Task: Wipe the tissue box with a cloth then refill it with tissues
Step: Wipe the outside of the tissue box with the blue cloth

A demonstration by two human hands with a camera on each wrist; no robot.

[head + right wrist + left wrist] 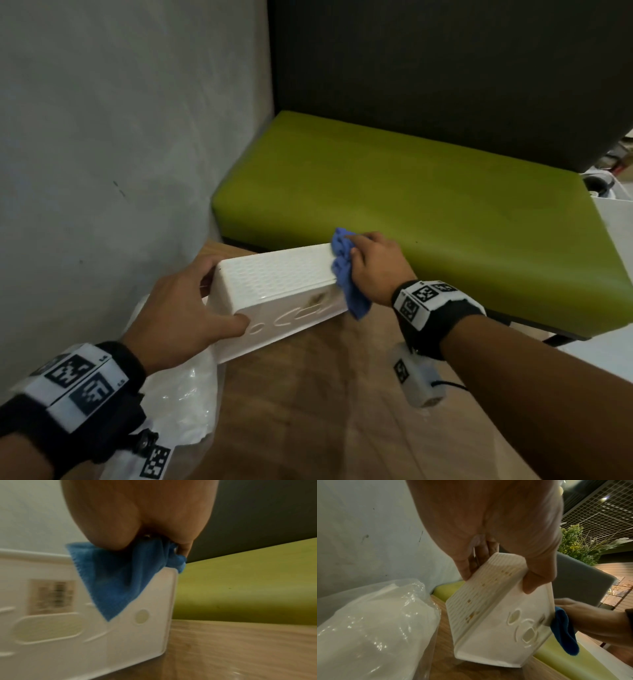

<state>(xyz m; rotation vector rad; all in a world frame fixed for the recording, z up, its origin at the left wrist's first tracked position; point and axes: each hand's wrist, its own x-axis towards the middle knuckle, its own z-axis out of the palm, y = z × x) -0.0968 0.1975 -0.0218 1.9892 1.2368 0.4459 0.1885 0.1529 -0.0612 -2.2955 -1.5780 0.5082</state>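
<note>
The white plastic tissue box [277, 294] stands on its long edge on the wooden table [325, 394], its underside facing me. My left hand [191, 308] grips the box's left end, thumb on the underside and fingers behind; the same left hand [496, 536] and tissue box [489, 626] fill the left wrist view. My right hand [373, 263] holds a bunched blue cloth [346, 270] against the box's right end. In the right wrist view the blue cloth [123, 577] hangs over the tissue box [85, 622] corner, below my right hand [137, 513].
A clear plastic bag of white tissues [178, 394] lies at the table's left by the grey wall [102, 137]; it also shows as the bag of tissues [373, 628]. A green bench seat [428, 212] with a dark backrest stands behind the table.
</note>
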